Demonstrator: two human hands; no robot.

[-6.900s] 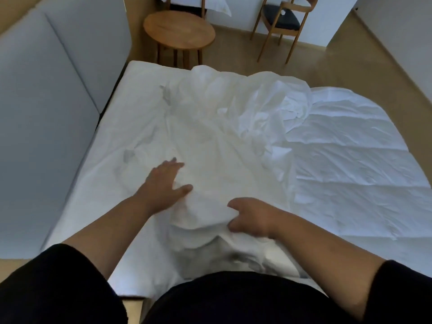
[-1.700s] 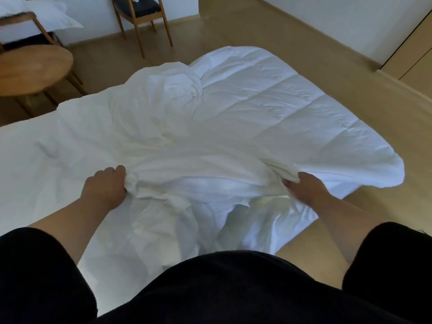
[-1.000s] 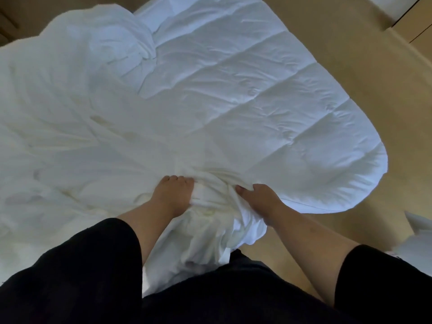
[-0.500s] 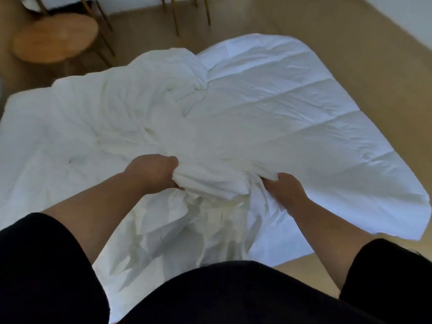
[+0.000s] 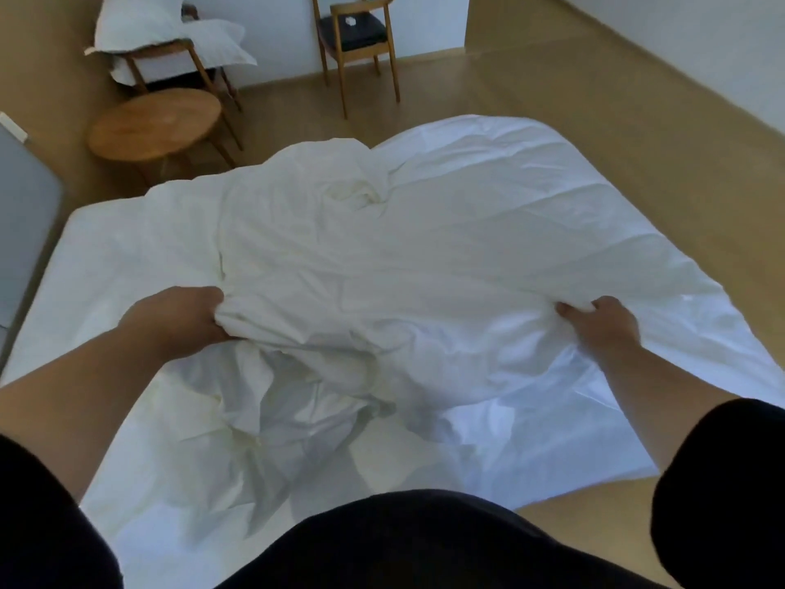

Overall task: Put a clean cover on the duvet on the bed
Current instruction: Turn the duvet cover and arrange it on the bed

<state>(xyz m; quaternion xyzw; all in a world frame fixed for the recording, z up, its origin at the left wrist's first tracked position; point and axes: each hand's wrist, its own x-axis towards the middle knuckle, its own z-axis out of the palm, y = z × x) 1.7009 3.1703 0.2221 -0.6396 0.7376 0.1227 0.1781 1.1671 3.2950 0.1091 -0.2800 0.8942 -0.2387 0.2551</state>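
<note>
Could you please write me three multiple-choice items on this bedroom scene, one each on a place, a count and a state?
1. Where is the round wooden table?
A. beyond the bed's far left corner
B. on the bed
C. right of the bed

2. How many wooden chairs are in view?
A. one
B. two
C. four

3. What are the hands doing?
A. resting flat
B. hanging idle
C. gripping the cover

Answers: 1 A, it stands on the floor past that corner. 2 B, one chair bare, another chair under white bedding. 3 C, left hand and right hand clutch the white cover.
</note>
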